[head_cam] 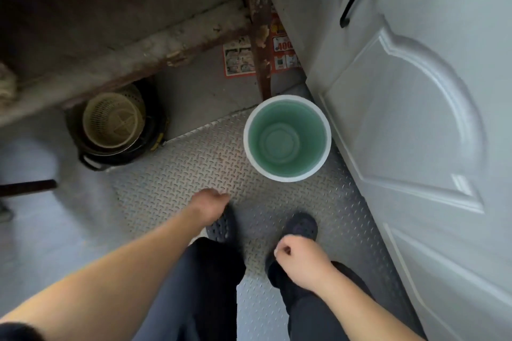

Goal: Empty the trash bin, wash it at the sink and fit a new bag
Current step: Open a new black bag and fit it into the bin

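Head view is showing the trash bin (287, 138) standing upright on the checker-plate metal floor (194, 174), near that plate's far right corner and just beside the white cabinet door (401, 124) on the right. Its white rim is ringing a green inside, and nothing is lying in it. A rusty metal post (259, 36) is rising just behind the bin, with a printed flyer (239, 57) lying on the floor beyond it. Toward the far left edge of the plate a dark pot (122, 147) is sitting with a beige slotted basket (115, 119) inside it, partly under a worn concrete ledge (124, 52). Nearer the person, the left hand (209, 206) is hanging over the plate, its grip loosely curled and grasping nothing. The right hand (300, 260) is hovering above the right shoe (300, 225), its grip clenched with the fingers curled in; whether anything small is pinched there is not clear. Both hands are well apart from the bin.
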